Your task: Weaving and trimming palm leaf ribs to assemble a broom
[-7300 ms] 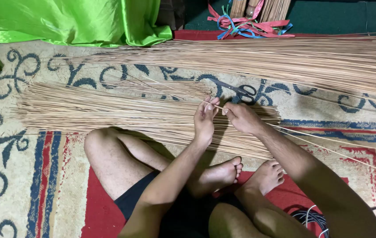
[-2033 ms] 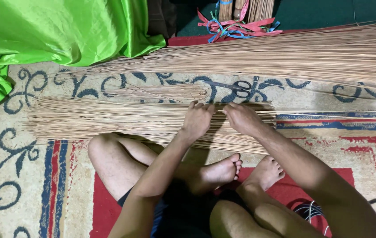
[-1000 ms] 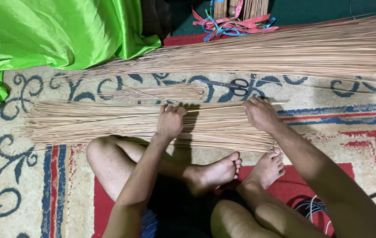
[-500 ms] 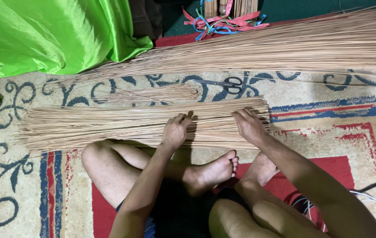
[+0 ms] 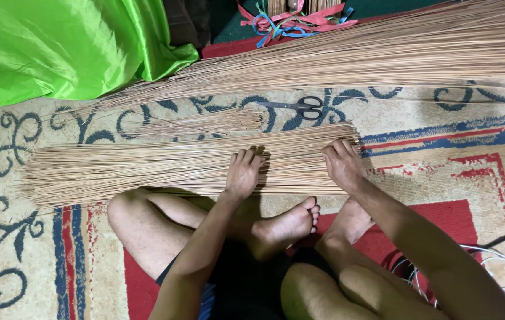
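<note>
A flat bundle of thin tan sticks (image 5: 163,163) lies across the patterned carpet in front of my crossed legs. My left hand (image 5: 243,173) rests palm down on the sticks near the bundle's middle, fingers spread. My right hand (image 5: 342,165) presses flat on the bundle's right end, where the stick tips line up. Neither hand grips anything.
A much larger heap of long sticks (image 5: 382,50) lies farther away, with scissors (image 5: 300,106) between it and the near bundle. A few loose sticks (image 5: 205,123) lie above the bundle. Green cloth (image 5: 57,47) is at the top left, coloured ribbons (image 5: 294,18) at the top, white cable (image 5: 495,266) by my right knee.
My hands stopped picking at single sticks, spread apart along the bundle and now press flat on it. The right hand slid toward the bundle's right end, squaring the tips.
</note>
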